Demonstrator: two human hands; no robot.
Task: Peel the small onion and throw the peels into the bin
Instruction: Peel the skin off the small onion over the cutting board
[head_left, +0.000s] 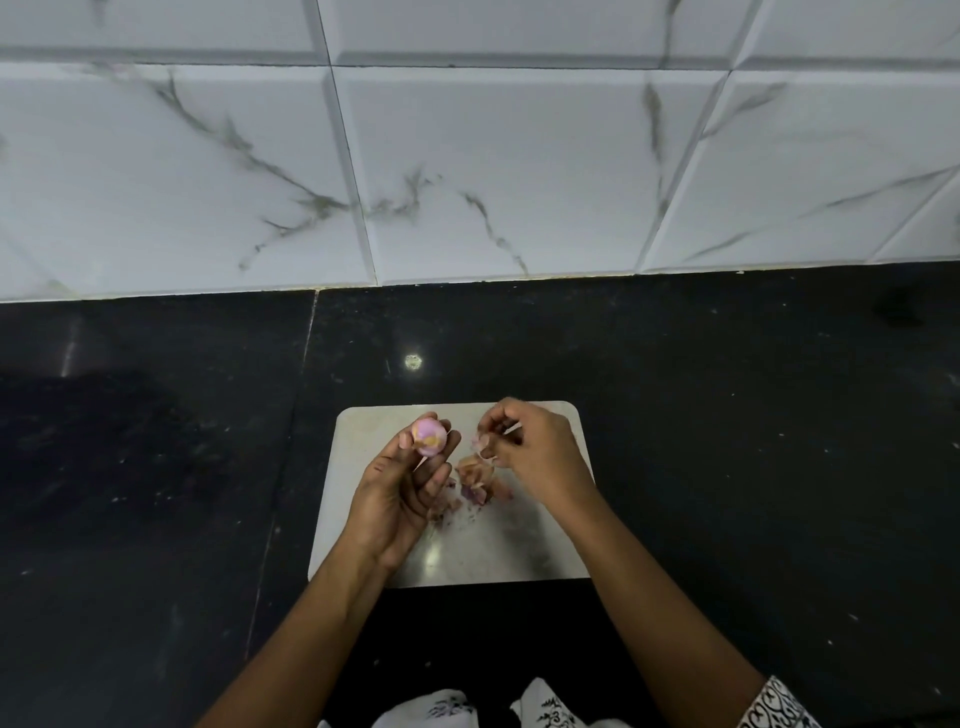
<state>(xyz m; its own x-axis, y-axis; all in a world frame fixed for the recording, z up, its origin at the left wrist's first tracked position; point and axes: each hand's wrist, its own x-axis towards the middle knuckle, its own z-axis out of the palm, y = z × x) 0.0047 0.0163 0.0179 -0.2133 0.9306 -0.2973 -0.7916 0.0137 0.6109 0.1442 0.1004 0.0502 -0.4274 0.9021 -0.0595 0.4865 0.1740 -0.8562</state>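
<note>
- The small onion (429, 435) is round, glossy pink-purple with a yellowish patch of skin on its near side. It is raised above the far left part of the board, not resting on it.
- The left hand (400, 493) is palm up and grips the onion at its fingertips, thumb on the left and fingers curled up on the right.
- The right hand (535, 452) is just beside it, back upward, fingers curled in. Its thumb and forefinger pinch a thin, pale scrap of peel (487, 442), which is blurred and has an unclear outline.
- Loose peels (475, 480) lie in a small heap on the board between and below the two hands. They are papery, brownish-pink curls with tiny flecks around them, and the left fingers partly hide some of them.
- The cutting board (519, 545) is a pale, smooth rectangle with rounded corners. Its surface is faintly shiny and smudged.
- The countertop (727, 415) is polished black stone with a seam to the left, pale specks and a small bright reflection.
- The wall tiles (519, 156) are bevelled white marble-look squares with grey veins.
- A white sleeve (779, 706) with a black scroll pattern is cut off at the bottom edge, as is a similarly printed garment (452, 712).
</note>
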